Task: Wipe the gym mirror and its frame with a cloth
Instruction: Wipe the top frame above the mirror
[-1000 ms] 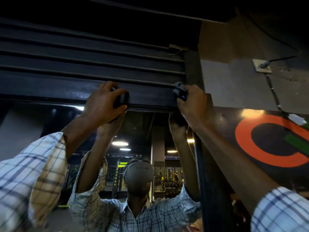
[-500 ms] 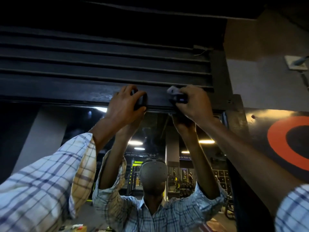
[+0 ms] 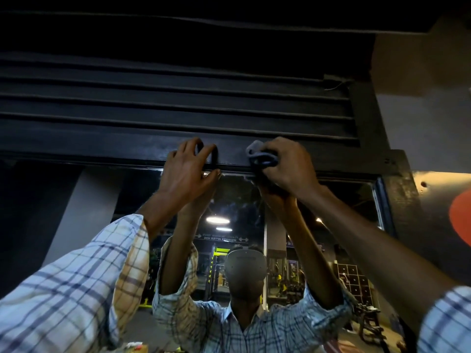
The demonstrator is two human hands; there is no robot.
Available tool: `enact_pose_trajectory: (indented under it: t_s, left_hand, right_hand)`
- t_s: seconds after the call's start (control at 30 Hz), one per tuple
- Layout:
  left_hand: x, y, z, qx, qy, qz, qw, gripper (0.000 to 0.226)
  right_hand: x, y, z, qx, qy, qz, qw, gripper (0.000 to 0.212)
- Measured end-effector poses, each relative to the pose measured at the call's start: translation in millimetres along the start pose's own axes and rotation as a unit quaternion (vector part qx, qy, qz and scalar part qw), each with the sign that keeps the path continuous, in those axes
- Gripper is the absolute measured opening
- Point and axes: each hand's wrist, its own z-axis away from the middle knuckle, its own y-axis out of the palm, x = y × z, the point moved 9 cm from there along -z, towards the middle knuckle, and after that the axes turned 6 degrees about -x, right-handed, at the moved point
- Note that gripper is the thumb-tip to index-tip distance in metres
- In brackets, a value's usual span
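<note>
Your right hand (image 3: 288, 166) was closed around a bunched grey-blue cloth (image 3: 260, 157), fingers wrapped over it and pressing it against the black frame (image 3: 102, 151) along the top of the mirror (image 3: 237, 197). A fold of the cloth stuck out past your knuckles on the side facing your left hand (image 3: 188, 171).

That left hand sat just beside the cloth without touching it. Its fingers were spread and bent, the tips braced on the face of the frame and the thumb at the frame's lower edge. It had hold of nothing that could be seen.

The mirror glass began directly under both hands, and it showed your raised arms and checked shirt back to you, with round ceiling lights (image 3: 218, 219) glowing between the reflected forearms. Above your hands ran a dark slatted panel (image 3: 178, 103). Out past your right hand, beyond the frame's upright, the wall carried part of an orange marking (image 3: 461, 215). Your left sleeve (image 3: 76, 289), checked blue and white, had slid down your forearm.
</note>
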Motion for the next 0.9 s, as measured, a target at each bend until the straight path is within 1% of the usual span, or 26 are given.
enact_pose_trajectory:
  t_s: [0.07, 0.1, 0.13, 0.2, 0.23, 0.27, 0.3, 0.37, 0.4, 0.43, 0.5, 0.53, 0.57, 0.67, 0.7, 0.73, 0.83, 0.87, 0.9]
  left_hand:
    - [12.1, -3.5, 1.0, 0.001, -0.010, 0.006, 1.000, 0.065]
    - [17.6, -4.9, 1.8, 0.003, -0.014, 0.007, 1.000, 0.065]
    - [22.1, -6.1, 2.4, 0.005, -0.014, 0.006, 1.000, 0.065]
    - [30.6, -7.9, 3.5, 0.010, -0.010, 0.002, 1.000, 0.065]
    - [35.1, -9.1, 3.8, 0.012, -0.008, -0.003, 1.000, 0.064]
    - [40.3, -10.2, 4.2, 0.012, -0.008, -0.007, 1.000, 0.064]
    - [45.3, -11.6, 4.5, 0.014, -0.009, -0.010, 1.000, 0.064]
    - [53.3, -13.4, 4.5, 0.019, -0.013, -0.008, 1.000, 0.064]
    - [57.2, -15.1, 4.1, 0.018, -0.013, -0.004, 1.000, 0.063]
    - [61.0, -17.2, 3.5, 0.016, -0.011, 0.000, 1.000, 0.062]
    - [69.6, -21.4, 2.5, 0.014, -0.008, 0.002, 1.000, 0.060]
    - [75.0, -23.4, 2.2, 0.015, -0.007, 0.002, 1.000, 0.060]
    - [81.0, -25.6, 2.1, 0.017, -0.009, 0.002, 1.000, 0.059]
    - [101.6, -30.7, 3.1, 0.024, -0.018, 0.011, 0.999, 0.059]
    - [108.1, -32.2, 3.8, 0.025, -0.019, 0.014, 0.999, 0.059]
    - [114.3, -34.0, 5.0, 0.024, -0.020, 0.016, 0.999, 0.058]
    - [129.2, -38.5, 8.9, 0.021, -0.011, 0.015, 1.000, 0.056]
    - [132.8, -39.5, 10.1, 0.022, -0.006, 0.013, 1.000, 0.057]
    - [136.2, -40.1, 10.6, 0.022, 0.000, 0.012, 1.000, 0.058]
  right_hand:
    - [-5.9, -11.5, -3.3, -0.095, 0.066, -0.019, 0.993, 0.030]
    - [-3.0, -10.1, -3.5, -0.114, 0.079, -0.020, 0.990, 0.030]
    - [5.0, -1.1, -4.1, -0.099, 0.068, -0.016, 0.993, 0.034]
    - [28.8, 25.7, -2.3, -0.007, -0.005, -0.026, 1.000, 0.043]
    - [37.2, 32.9, -2.5, 0.031, -0.031, -0.027, 0.999, 0.043]
    - [37.6, 34.7, -6.9, 0.041, -0.028, -0.019, 0.999, 0.041]
    - [32.8, 30.5, -13.5, 0.018, -0.002, -0.011, 1.000, 0.036]
    - [21.7, 16.6, -22.1, -0.073, 0.072, -0.001, 0.995, 0.030]
    - [26.9, 16.7, -23.5, -0.094, 0.083, -0.009, 0.992, 0.029]
    - [37.4, 25.3, -25.1, -0.082, 0.069, -0.020, 0.994, 0.029]
    - [64.3, 52.8, -20.9, 0.011, 0.009, -0.028, 1.000, 0.034]
    - [73.1, 61.0, -17.7, 0.045, -0.005, -0.024, 0.999, 0.037]
    - [74.7, 62.4, -19.4, 0.044, 0.003, -0.023, 0.999, 0.037]
    - [62.3, 49.6, -34.7, -0.071, 0.097, 0.001, 0.993, 0.028]
    - [66.4, 52.1, -37.3, -0.080, 0.111, 0.003, 0.991, 0.028]
    - [75.2, 61.4, -39.2, -0.066, 0.099, -0.008, 0.993, 0.029]
    - [105.8, 91.9, -33.5, 0.029, 0.011, -0.023, 0.999, 0.037]
    - [107.2, 92.5, -33.8, 0.030, 0.008, -0.019, 0.999, 0.037]
    - [101.1, 89.4, -37.3, 0.005, 0.036, -0.017, 0.999, 0.036]
